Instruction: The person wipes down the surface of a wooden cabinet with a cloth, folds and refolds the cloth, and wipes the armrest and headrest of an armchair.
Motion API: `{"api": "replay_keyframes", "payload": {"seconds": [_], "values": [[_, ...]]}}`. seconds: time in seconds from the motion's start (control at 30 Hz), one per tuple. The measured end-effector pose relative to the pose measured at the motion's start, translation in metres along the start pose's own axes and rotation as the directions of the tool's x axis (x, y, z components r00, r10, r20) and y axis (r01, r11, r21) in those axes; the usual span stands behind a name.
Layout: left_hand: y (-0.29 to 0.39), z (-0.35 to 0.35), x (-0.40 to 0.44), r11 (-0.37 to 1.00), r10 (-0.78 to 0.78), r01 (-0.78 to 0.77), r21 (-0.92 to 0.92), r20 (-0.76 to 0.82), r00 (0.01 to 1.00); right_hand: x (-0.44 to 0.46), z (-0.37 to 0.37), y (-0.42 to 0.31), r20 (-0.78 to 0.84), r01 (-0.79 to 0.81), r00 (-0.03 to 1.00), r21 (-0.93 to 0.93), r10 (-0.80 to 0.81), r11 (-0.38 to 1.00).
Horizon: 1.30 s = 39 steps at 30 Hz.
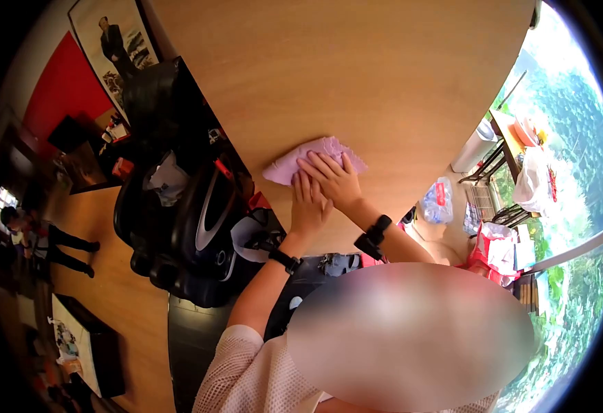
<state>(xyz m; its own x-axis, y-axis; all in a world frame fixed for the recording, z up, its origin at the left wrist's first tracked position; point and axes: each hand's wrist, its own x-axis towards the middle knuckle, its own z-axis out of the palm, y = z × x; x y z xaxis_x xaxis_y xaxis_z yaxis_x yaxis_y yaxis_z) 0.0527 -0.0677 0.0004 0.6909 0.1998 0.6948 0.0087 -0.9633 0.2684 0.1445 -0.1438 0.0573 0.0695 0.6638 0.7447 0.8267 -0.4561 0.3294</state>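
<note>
A pink cloth (291,162) with a zigzag edge lies bunched against a broad, light wood-grain surface (356,76). My right hand (334,180) rests flat on the cloth, fingers extended and slightly spread. Just below and to the left is my left hand (308,205), its fingers straight and their tips at the cloth's lower edge, partly covered by the right hand. Neither hand's fingers are wrapped round anything that I can see. Black bands circle both wrists. A blurred patch hides much of the lower part of the view.
A black massage chair (201,227) stands to the left. Farther left are a person (50,241) and a low table (102,344). At right are a plastic bag (437,199), a white bin (475,148), a side table (504,131) with items, and red-and-white bags (492,249).
</note>
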Motion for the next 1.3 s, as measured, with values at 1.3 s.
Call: {"api": "replay_keyframes", "payload": {"seconds": [1.3], "values": [[0.139,0.062,0.116,0.863,0.452,-0.468,-0.191,-0.123,0.884,-0.082,-0.029,0.158,-0.255,-0.579,0.778,0.064,0.574,0.813]]}}
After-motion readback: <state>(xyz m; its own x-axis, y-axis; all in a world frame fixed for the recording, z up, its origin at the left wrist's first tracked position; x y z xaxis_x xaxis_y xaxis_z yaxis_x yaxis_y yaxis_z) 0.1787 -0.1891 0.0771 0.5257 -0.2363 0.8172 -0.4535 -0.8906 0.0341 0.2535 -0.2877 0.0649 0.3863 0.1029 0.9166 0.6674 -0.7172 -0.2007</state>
